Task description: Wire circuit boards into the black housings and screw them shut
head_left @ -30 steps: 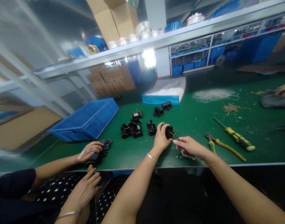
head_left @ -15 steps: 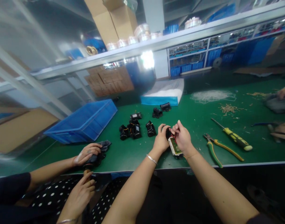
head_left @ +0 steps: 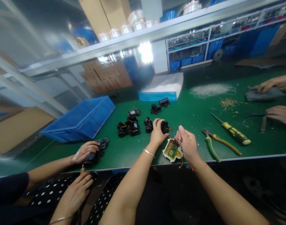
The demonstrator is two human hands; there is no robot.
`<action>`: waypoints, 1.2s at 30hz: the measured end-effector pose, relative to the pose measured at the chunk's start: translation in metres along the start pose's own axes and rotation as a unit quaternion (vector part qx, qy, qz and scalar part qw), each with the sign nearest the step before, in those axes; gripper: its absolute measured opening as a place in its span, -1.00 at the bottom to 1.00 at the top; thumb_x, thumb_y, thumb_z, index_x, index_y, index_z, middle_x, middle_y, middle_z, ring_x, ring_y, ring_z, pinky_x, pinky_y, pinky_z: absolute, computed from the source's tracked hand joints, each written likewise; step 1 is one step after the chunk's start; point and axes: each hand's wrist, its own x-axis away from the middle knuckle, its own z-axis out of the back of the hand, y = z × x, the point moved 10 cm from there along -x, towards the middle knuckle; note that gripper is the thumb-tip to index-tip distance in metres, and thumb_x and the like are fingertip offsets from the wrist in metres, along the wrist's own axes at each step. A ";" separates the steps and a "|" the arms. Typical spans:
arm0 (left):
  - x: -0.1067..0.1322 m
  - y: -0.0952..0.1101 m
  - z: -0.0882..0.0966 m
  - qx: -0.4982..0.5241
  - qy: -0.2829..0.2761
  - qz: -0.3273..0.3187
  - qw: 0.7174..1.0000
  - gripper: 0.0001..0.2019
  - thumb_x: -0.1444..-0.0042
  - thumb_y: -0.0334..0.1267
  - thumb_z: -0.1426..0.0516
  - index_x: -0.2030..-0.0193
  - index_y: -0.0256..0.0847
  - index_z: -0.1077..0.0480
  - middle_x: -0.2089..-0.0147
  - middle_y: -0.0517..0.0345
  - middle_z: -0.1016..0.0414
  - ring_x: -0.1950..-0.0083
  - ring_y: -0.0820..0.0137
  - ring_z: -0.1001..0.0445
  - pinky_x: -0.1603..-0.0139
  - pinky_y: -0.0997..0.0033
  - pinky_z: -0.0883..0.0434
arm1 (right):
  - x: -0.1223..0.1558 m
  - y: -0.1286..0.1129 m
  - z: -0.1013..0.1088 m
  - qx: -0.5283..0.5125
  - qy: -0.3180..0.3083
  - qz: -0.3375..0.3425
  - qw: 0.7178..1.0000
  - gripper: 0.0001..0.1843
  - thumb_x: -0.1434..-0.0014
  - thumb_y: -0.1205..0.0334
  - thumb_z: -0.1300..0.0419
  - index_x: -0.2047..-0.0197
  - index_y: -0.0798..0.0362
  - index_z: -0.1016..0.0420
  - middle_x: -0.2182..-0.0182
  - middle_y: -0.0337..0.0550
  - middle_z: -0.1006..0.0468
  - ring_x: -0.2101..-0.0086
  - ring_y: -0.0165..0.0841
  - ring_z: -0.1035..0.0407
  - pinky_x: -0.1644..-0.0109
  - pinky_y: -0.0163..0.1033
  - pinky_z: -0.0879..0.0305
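Note:
My left hand is closed around a black plastic part standing on the bench. Just in front of me lies a white plastic housing with a green circuit board inside. Thin red wires run from the black part toward the board. My right hand is closed at the housing's upper right, its fingertips pinched on the wires; their exact hold is partly hidden. A yellow wire with a small end hangs over the housing's near side.
Several black parts stand left of my hands, near a blue bin. At right lie cutting pliers and a screwdriver. A co-worker's hands work at left; another person's hands are at far right.
The black part and my left hand have moved apart from the housing, which now lies flatter with its board exposed. My right hand has shifted slightly. The far-right person's hands have moved left.

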 end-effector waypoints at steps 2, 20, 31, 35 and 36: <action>0.000 0.001 0.000 0.004 0.001 -0.012 1.000 -0.24 0.23 -0.44 -0.32 -0.15 -0.03 -0.16 -0.29 0.07 0.03 -0.17 0.25 -0.32 -0.19 0.23 -0.36 | -0.011 -0.002 0.013 0.077 -0.002 -0.008 0.997 -0.49 -0.28 -0.08 0.04 0.60 0.03 -0.19 0.69 -0.34 -0.14 0.61 -0.47 -0.07 0.49 -0.30 -0.03; 0.009 0.018 0.002 0.030 -0.060 -0.125 0.990 -0.28 0.17 -0.52 -0.26 -0.17 -0.10 -0.16 -0.36 0.01 0.12 -0.33 0.26 -0.12 -0.34 0.21 -0.17 | -0.005 0.043 -0.029 0.593 -0.227 0.020 0.772 -0.44 -0.30 -0.08 0.11 0.45 0.02 -0.57 0.48 0.00 -0.57 0.45 -0.28 -0.42 0.36 -0.25 -0.10; 0.014 0.035 -0.001 0.013 -0.096 -0.134 0.986 -0.33 0.13 -0.57 -0.17 -0.16 -0.07 -0.19 -0.39 0.08 0.09 -0.35 0.32 -0.10 -0.33 0.26 -0.19 | 0.000 0.042 -0.015 0.425 -0.192 0.039 0.884 -0.47 -0.31 0.01 0.08 0.59 0.05 -0.41 0.62 -0.20 -0.45 0.54 -0.41 -0.29 0.40 -0.31 -0.01; 0.009 0.026 -0.001 0.004 -0.081 -0.103 0.991 -0.35 0.11 -0.51 -0.17 -0.16 -0.02 -0.18 -0.39 0.12 0.08 -0.34 0.30 -0.14 -0.31 0.22 -0.22 | -0.002 0.043 -0.012 0.436 -0.145 0.064 0.886 -0.52 -0.30 0.04 0.04 0.57 0.05 -0.41 0.58 -0.20 -0.46 0.51 -0.42 -0.30 0.38 -0.32 -0.03; 0.007 0.023 -0.001 0.002 -0.078 -0.098 0.992 -0.35 0.11 -0.50 -0.16 -0.16 0.01 -0.18 -0.39 0.15 0.07 -0.33 0.30 -0.15 -0.31 0.21 -0.22 | -0.004 0.043 -0.012 0.445 -0.134 0.071 0.883 -0.53 -0.29 0.04 0.02 0.58 0.05 -0.39 0.58 -0.21 -0.45 0.52 -0.42 -0.30 0.38 -0.31 -0.02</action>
